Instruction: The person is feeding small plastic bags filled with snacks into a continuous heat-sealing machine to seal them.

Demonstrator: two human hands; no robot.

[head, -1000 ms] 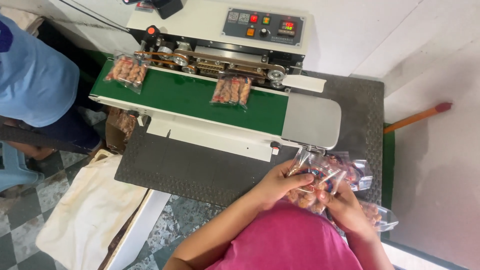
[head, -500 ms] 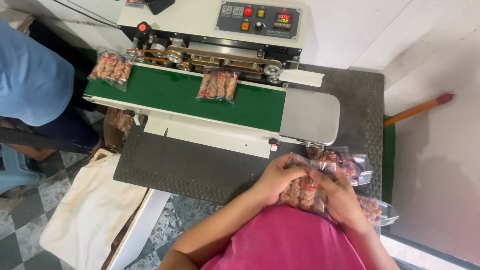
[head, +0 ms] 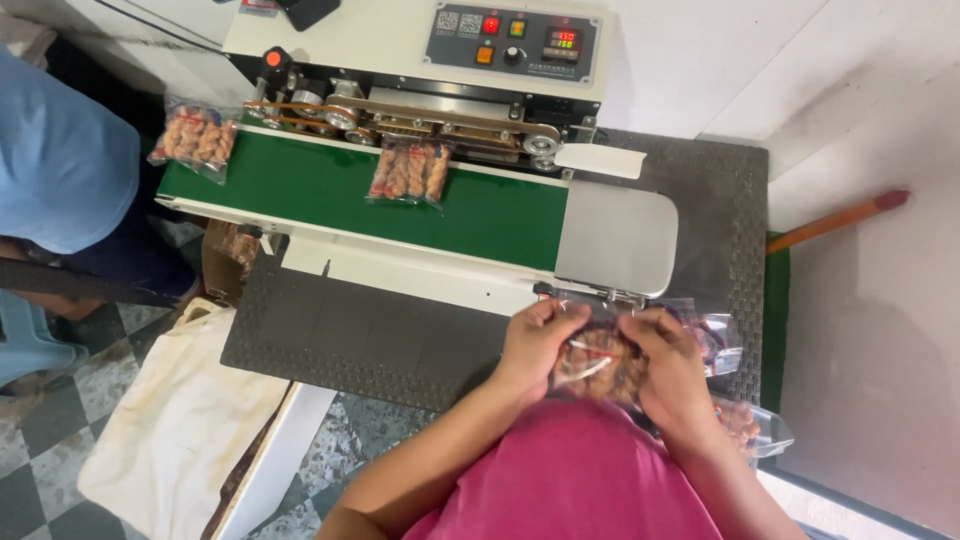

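Note:
My left hand (head: 532, 345) and my right hand (head: 672, 368) both grip a clear plastic bag of brown twisted snacks (head: 598, 363), held just in front of my pink shirt. Further clear snack bags (head: 745, 425) lie under and to the right of my right hand on the dark textured table (head: 380, 340). On the green conveyor belt (head: 300, 185) of the sealing machine, one filled bag (head: 410, 172) rides mid-belt and another (head: 195, 135) hangs at the belt's far left end.
The sealer's control panel (head: 512, 40) sits at the top; a bare metal plate (head: 615, 240) ends the belt on the right. A person in a blue shirt (head: 55, 160) stands at left. A cream cloth sack (head: 180, 420) lies on the checkered floor. An orange-tipped wooden stick (head: 835, 222) lies at right.
Both bags on the belt have travelled leftward. My hands have drawn together around one bag, lifting it off the pile and holding it closer to my body.

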